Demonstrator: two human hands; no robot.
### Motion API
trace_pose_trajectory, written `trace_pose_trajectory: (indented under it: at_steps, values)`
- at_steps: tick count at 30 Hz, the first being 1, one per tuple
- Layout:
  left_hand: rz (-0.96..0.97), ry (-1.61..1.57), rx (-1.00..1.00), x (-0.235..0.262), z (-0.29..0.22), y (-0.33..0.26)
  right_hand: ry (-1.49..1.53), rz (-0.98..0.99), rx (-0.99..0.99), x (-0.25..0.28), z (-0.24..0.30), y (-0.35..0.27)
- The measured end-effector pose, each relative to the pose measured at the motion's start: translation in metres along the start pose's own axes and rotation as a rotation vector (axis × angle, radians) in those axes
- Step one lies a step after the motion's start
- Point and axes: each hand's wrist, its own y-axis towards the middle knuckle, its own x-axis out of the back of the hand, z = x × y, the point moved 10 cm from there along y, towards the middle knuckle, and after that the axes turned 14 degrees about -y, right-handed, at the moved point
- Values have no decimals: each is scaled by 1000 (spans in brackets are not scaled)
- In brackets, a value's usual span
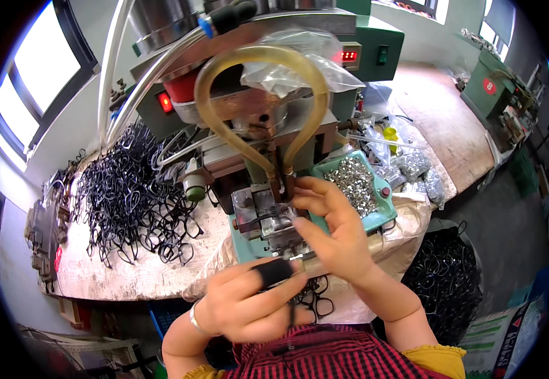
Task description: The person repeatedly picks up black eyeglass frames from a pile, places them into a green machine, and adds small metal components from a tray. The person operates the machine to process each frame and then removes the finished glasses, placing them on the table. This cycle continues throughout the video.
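My right hand point(336, 230) reaches in from the right to a small metal fixture point(279, 222) under the machine's electrode tips point(282, 187). Its thumb and fingers are apart, close around the fixture, and I see nothing held between them. A dark thin piece point(263, 221) lies across the fixture. My left hand point(249, 303) is in front of the fixture, slightly blurred, with a black finger sleeve point(273, 273) and a ring. Its fingers are curled together; what they pinch is too unclear to name. Black eyeglass frames point(322, 306) show just beside it, below the bench edge.
A heap of black eyeglass frames point(129, 183) covers the bench's left side. Right of the fixture sits a green tray point(385, 208) of small metal parts point(353, 183). A looped amber hose point(202, 82) hangs before the machine. Bagged parts point(413, 165) lie behind the tray; a dark-filled sack point(445, 268) stands on the floor.
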Motion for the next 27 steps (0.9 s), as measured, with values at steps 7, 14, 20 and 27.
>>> trace_pose_trajectory:
  at_steps: [7,14,20,27]
  values:
    - [125,51,7,-40,12,5,-1232,-362,103,115,-95,6]
    - [109,54,16,-45,10,7,-1093,-394,241,95,-77,28]
    - [-24,36,139,-24,10,-12,-1437,-256,178,55,-107,73]
    - [-947,642,729,115,-22,-190,-210,-647,-156,167,-139,-30]
